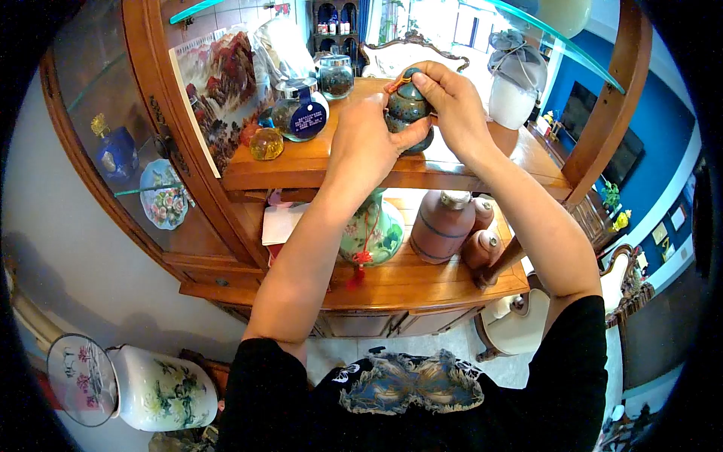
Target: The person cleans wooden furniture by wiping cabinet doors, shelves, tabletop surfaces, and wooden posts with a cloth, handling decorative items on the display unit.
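Over the upper wooden shelf (309, 172), a small dark blue-green gourd-shaped bottle (407, 108) with an orange cord (401, 80) at its neck stands upright between my hands. My left hand (365, 139) is closed round its body from the left, thumb across the lower front. From the right, my right hand (454, 105) pinches its top near the cord. The bottle's sides are partly hidden by my fingers, and I cannot tell whether its base touches the shelf.
Glass jars (336, 75), a blue-labelled jar (301, 113) and an amber ornament (266, 144) stand to the left. A bagged white container (515, 90) is at right. Below are a green vase (373, 233) and brown bottles (443, 226). A glass shelf edge (561, 45) crosses above.
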`<state>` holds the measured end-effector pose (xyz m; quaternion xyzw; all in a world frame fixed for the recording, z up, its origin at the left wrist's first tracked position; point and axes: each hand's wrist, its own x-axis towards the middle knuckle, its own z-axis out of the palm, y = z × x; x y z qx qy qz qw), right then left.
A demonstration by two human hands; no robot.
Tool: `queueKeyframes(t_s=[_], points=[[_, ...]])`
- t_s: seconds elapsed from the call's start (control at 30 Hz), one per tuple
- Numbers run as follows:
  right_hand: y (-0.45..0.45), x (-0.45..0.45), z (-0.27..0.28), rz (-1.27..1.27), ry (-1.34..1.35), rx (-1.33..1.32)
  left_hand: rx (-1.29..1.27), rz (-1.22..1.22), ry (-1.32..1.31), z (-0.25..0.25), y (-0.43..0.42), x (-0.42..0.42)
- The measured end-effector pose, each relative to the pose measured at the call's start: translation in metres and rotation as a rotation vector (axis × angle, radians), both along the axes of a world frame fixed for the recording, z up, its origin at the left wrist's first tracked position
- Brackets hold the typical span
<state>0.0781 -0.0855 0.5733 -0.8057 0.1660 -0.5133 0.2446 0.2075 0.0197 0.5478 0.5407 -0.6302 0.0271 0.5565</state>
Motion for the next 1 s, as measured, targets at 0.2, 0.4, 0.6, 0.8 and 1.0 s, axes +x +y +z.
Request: queueKeyframes(t_s=[0.2, 0.4, 0.6, 0.8, 1.0], points=[[0.004, 0.003, 0.001, 0.01, -0.048, 0.065, 0.001, 0.037, -0.004, 0.001, 0.002, -0.002], [-0.002, 0.004, 0.003, -0.059, -0.038, 0.006, 0.005, 0.025, -0.017, 0.001, 0.002, -0.001], [0.003, 0.004, 0.018, -0.153, -0.035, 0.002, -0.039, -0.067, 0.012, 0.0, 0.002, 0.001], [0.047, -0.014, 0.024, 0.144, -0.13, 0.365, -0.133, -0.146, 0.026, -0.004, 0.006, 0.0], [0.054, -0.025, 0.018, 0.255, -0.192, 0.347, -0.202, -0.197, 0.044, -0.004, 0.017, -0.007]])
